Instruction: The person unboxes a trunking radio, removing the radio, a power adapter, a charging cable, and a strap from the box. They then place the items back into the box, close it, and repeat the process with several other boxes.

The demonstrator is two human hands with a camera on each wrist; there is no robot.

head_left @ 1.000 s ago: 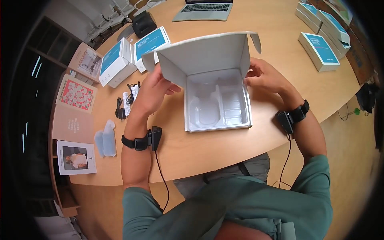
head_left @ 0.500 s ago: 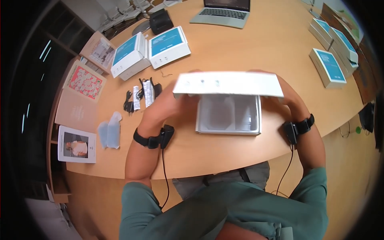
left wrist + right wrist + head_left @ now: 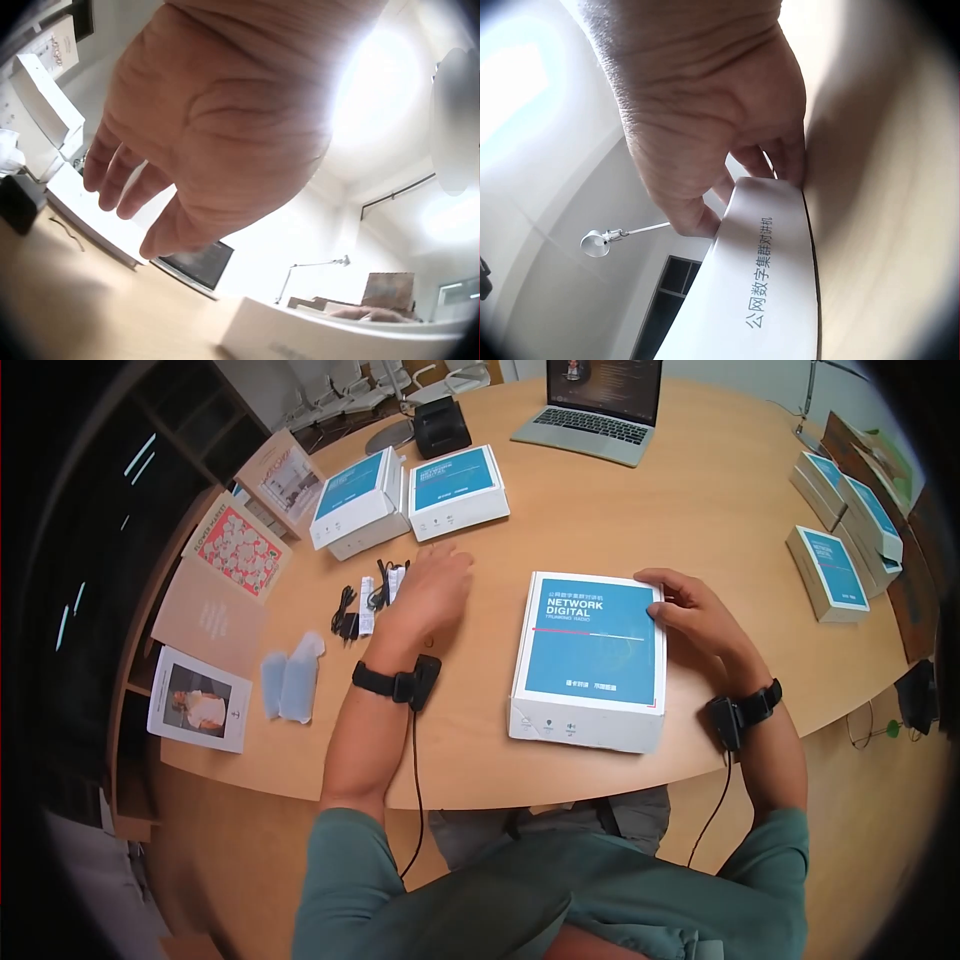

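A white box with a blue lid lies closed on the table in front of me, its lid printed "NETWORK DIGITAL". My right hand holds the box at its far right corner. In the right wrist view, the thumb is on the lid's edge and the other fingers bend round the corner of the box's side. Left of the box, my left hand is over the table with loose fingers and nothing in them. Just beyond it lie black cables and white-wrapped pieces.
Two similar boxes stand at the back left, near a black device. A laptop is open at the back. More boxes stand at the right. Translucent blue sleeves and several books lie left.
The open box, with its white moulded tray showing, is now closed with the blue lid down. My left hand has left the box and moved left; the right hand stays at its corner.
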